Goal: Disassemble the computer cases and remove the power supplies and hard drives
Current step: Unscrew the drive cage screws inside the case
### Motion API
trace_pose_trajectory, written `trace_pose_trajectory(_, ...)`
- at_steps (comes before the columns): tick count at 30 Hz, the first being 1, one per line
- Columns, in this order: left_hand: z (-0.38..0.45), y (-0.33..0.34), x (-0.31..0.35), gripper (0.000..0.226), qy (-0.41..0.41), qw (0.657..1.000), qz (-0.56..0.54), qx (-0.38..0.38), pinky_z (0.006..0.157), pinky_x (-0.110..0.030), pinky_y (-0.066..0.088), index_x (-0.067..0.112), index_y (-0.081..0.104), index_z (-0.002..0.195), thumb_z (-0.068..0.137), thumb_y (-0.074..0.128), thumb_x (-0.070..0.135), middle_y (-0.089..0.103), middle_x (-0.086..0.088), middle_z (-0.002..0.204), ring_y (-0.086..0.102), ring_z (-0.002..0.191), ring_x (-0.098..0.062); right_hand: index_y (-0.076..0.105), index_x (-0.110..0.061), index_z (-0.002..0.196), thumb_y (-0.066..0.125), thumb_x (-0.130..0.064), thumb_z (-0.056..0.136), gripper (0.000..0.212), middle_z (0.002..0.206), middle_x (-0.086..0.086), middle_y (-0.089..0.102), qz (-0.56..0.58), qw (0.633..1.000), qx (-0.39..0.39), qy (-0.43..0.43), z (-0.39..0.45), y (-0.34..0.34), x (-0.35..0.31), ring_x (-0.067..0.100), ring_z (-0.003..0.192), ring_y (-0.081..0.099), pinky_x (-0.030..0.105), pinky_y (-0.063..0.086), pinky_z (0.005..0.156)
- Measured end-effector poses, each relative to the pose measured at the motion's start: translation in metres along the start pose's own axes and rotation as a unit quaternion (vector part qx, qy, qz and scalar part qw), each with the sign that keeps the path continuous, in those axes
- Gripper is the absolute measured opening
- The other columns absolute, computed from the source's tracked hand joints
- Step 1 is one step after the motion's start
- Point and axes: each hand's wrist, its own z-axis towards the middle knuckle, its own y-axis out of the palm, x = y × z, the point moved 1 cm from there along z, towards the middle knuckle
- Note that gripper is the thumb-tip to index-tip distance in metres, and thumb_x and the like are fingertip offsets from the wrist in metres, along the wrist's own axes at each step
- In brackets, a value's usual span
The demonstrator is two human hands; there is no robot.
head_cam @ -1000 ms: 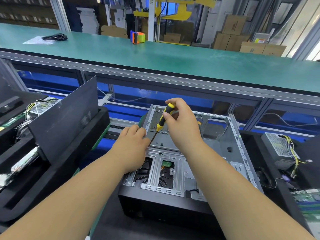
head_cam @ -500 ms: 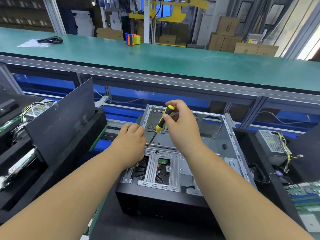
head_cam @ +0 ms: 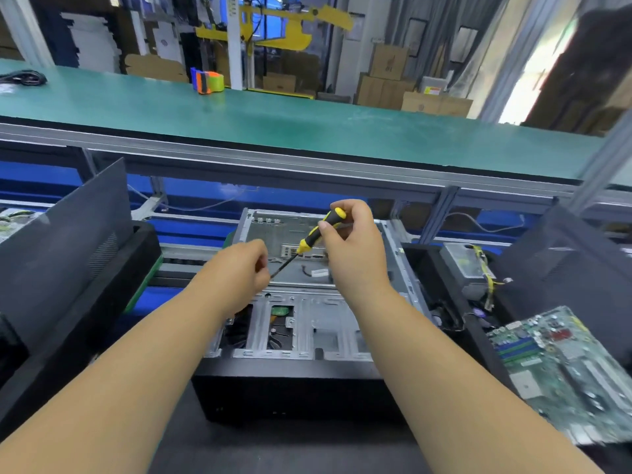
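This is a factory or electronics teardown workshop: a long green conveyor line (head_cam: 307, 131) on aluminium framing, stacked cardboard boxes (head_cam: 386, 80) behind, and what looks like a bare motherboard (head_cam: 561, 367), somewhat blurred.

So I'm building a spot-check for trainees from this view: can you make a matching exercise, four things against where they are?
Things:
1. screwdriver
2. motherboard
3. tape dispenser
4. computer case

Places:
A. on the green bench, far side
B. held in the right hand
C. lying at the right edge
D. centre, below both hands

Pairs: 1-B, 2-C, 3-A, 4-D
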Motion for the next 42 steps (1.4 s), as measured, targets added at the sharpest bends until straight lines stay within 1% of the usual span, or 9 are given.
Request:
trace_pose_trajectory(9, -0.026, 0.028, 0.073, 0.014, 0.023, 0.979, -0.2, -0.004, 0.067, -0.031, 0.05, 0.027, 0.056, 0.082, 0.084, 0.066, 0.017, 0.064, 0.008, 0.08, 0.061, 0.076, -0.016, 0.044, -0.024, 0.091, 0.067, -0.025, 0.094, 0.023, 0.08, -0.006, 0.052, -0.026, 0.991, 0.12, 0.059, -0.053, -0.087, -0.011, -0.006, 0.062, 0.052, 0.012, 0.04, 0.055)
trace_pose_trajectory(13, -0.039, 0.042, 0.109, 0.019, 0.061, 0.972, -0.225, -0.01, 0.065, -0.023, 0.047, 0.031, 0.059, 0.078, 0.085, 0.068, 0.015, 0.066, 0.011, 0.078, 0.062, 0.075, -0.008, 0.044, -0.021, 0.091, 0.066, -0.026, 0.094, 0.023, 0.084, 0.003, 0.058, -0.037, 0.986, 0.133, 0.09, -0.074, -0.118, -0.01, 0.014, 0.076, 0.061, 0.032, 0.047, 0.065)
trace_pose_trajectory(18, -0.045, 0.059, 0.16, 0.015, 0.083, 0.974, -0.209, -0.012, 0.062, -0.023, 0.045, 0.03, 0.064, 0.075, 0.086, 0.071, 0.022, 0.065, 0.013, 0.073, 0.06, 0.071, -0.004, 0.044, -0.019, 0.091, 0.069, -0.024, 0.089, 0.026, 0.088, 0.01, 0.062, -0.042, 0.981, 0.16, 0.098, -0.079, -0.169, -0.001, 0.026, 0.081, 0.065, 0.041, 0.05, 0.07)
trace_pose_trajectory(21, -0.044, 0.072, 0.191, 0.016, 0.094, 0.976, -0.196, -0.005, 0.059, -0.022, 0.042, 0.027, 0.063, 0.074, 0.086, 0.073, 0.028, 0.064, 0.011, 0.071, 0.058, 0.069, -0.004, 0.04, -0.018, 0.085, 0.065, -0.013, 0.086, 0.026, 0.09, 0.018, 0.062, 0.027, 0.973, 0.157, 0.167, -0.07, -0.202, 0.021, 0.026, 0.08, 0.068, 0.044, 0.055, 0.076)
trace_pose_trajectory(25, -0.042, 0.095, 0.235, 0.015, 0.096, 0.979, -0.181, -0.006, 0.058, -0.016, 0.039, 0.025, 0.063, 0.076, 0.087, 0.072, 0.028, 0.063, 0.01, 0.071, 0.055, 0.068, -0.003, 0.051, -0.002, 0.08, 0.05, 0.005, 0.092, 0.014, 0.07, 0.013, 0.065, 0.296, 0.898, 0.151, 0.289, -0.055, -0.244, 0.058, 0.014, 0.056, 0.068, 0.021, 0.055, 0.056)
trace_pose_trajectory(28, -0.038, 0.116, 0.269, 0.012, 0.109, 0.979, -0.172, -0.018, 0.059, -0.009, 0.036, 0.026, 0.064, 0.079, 0.088, 0.069, 0.02, 0.06, 0.014, 0.072, 0.054, 0.069, -0.001, 0.057, -0.004, 0.086, 0.051, -0.005, 0.097, 0.013, 0.059, 0.007, 0.067, 0.365, 0.846, 0.14, 0.361, -0.05, -0.275, 0.09, 0.013, 0.047, 0.064, 0.02, 0.051, 0.045)
trace_pose_trajectory(30, -0.035, 0.135, 0.291, 0.009, 0.137, 0.982, -0.127, -0.031, 0.068, -0.018, 0.042, 0.027, 0.063, 0.084, 0.089, 0.066, 0.019, 0.058, 0.013, 0.079, 0.055, 0.077, -0.005, 0.056, -0.009, 0.098, 0.053, -0.011, 0.1, 0.005, 0.059, 0.003, 0.069, 0.379, 0.834, 0.131, 0.378, -0.049, -0.292, 0.112, 0.01, 0.043, 0.061, 0.018, 0.047, 0.041)
trace_pose_trajectory(34, -0.032, 0.183, 0.332, 0.009, 0.191, 0.978, -0.011, -0.081, 0.076, -0.037, 0.048, 0.024, 0.061, 0.093, 0.09, 0.056, 0.018, 0.059, 0.003, 0.094, 0.056, 0.091, -0.022, 0.065, -0.007, 0.088, 0.06, -0.013, 0.098, 0.013, 0.057, 0.002, 0.066, 0.383, 0.839, 0.083, 0.378, -0.045, -0.312, 0.148, 0.009, 0.046, 0.062, 0.017, 0.046, 0.042)
trace_pose_trajectory(42, -0.027, 0.257, 0.358, 0.013, 0.135, 0.971, 0.113, -0.164, 0.077, -0.038, 0.052, 0.024, 0.059, 0.103, 0.097, 0.048, 0.028, 0.062, 0.002, 0.103, 0.059, 0.097, -0.025, 0.062, -0.008, 0.097, 0.059, -0.012, 0.097, 0.005, 0.074, 0.006, 0.064, 0.326, 0.875, -0.003, 0.358, -0.042, -0.351, 0.186, 0.012, 0.059, 0.066, 0.021, 0.05, 0.052)
